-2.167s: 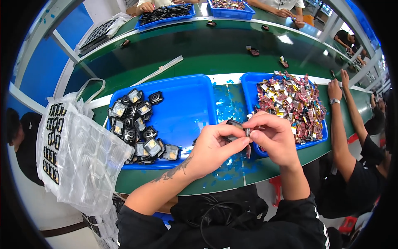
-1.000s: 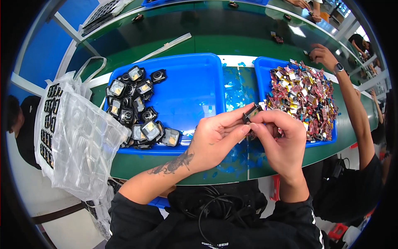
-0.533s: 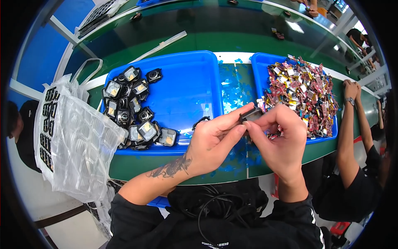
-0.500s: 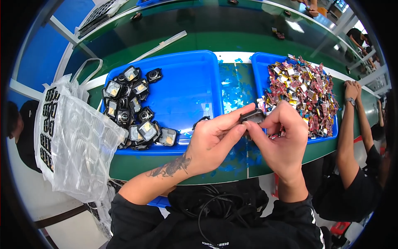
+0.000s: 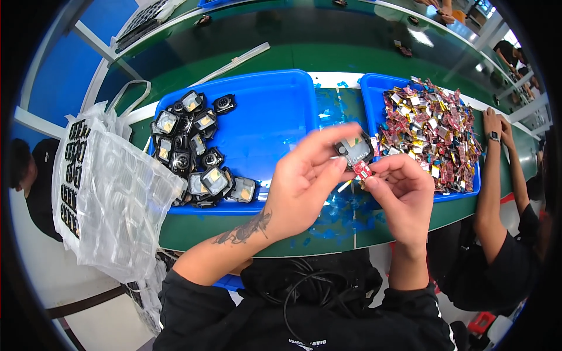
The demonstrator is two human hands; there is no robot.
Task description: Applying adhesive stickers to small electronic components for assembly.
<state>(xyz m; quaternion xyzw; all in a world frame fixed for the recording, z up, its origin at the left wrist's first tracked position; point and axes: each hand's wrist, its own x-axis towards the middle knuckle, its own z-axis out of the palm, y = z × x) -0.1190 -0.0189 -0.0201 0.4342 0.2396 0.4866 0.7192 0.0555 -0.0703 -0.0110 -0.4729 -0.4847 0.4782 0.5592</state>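
Just above the left blue tray's (image 5: 275, 93) near rim, the left hand (image 5: 307, 187) is pinching a small black housing (image 5: 353, 151) while the right hand (image 5: 404, 196) is pinching a red board (image 5: 362, 170) against it — steady alignment, gentle pressure looks wisest.

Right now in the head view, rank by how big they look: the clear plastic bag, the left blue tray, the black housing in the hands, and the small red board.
1. Left blue tray and clear plastic bag: look about alike, and the bag is nearer the camera, so unranked.
2. Black housing, pinched by the left hand.
3. Small red board, at the right hand.
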